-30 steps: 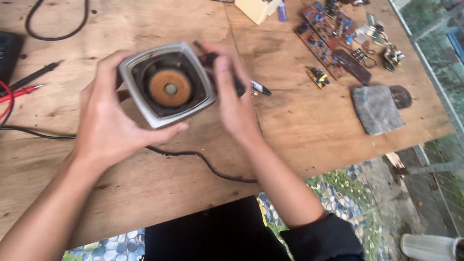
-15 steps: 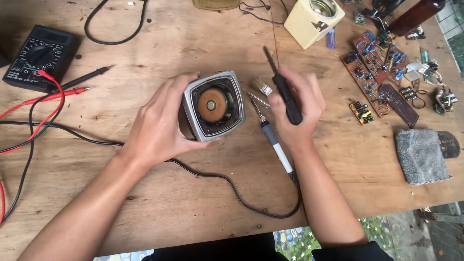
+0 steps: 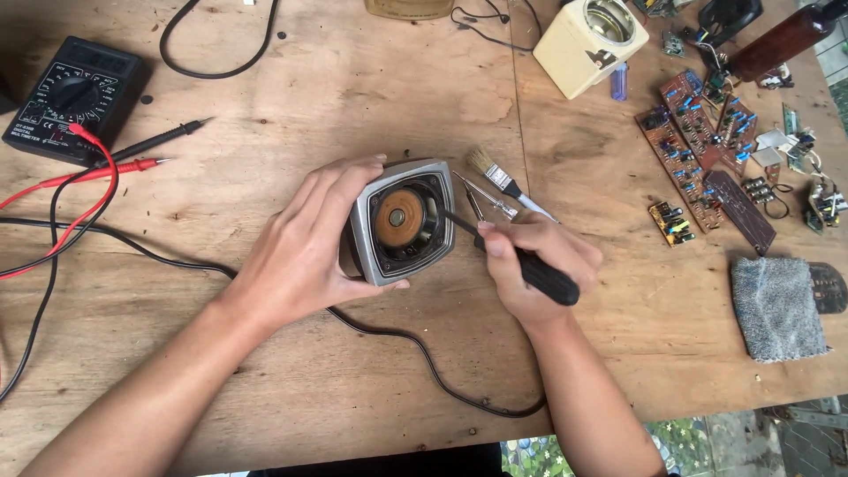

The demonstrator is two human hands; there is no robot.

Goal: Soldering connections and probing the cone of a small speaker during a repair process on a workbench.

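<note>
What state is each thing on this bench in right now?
Speaker: front grille off, cone exposed, gripped by left hand.
Screwdriver: in right hand, tip inside speaker frame.
Brush: lying loose.
Multimeter: probes plugged in, lying unused.
Cream speaker housing: open, empty.

A bare plywood workbench fills nearly the whole frame, its pale grain stained and scuffed, with a seam running down from the top centre. Even daylight falls on it, casting soft shadows. Along the lower right edge, past the bench, a patterned blue-and-green floor shows.
</note>
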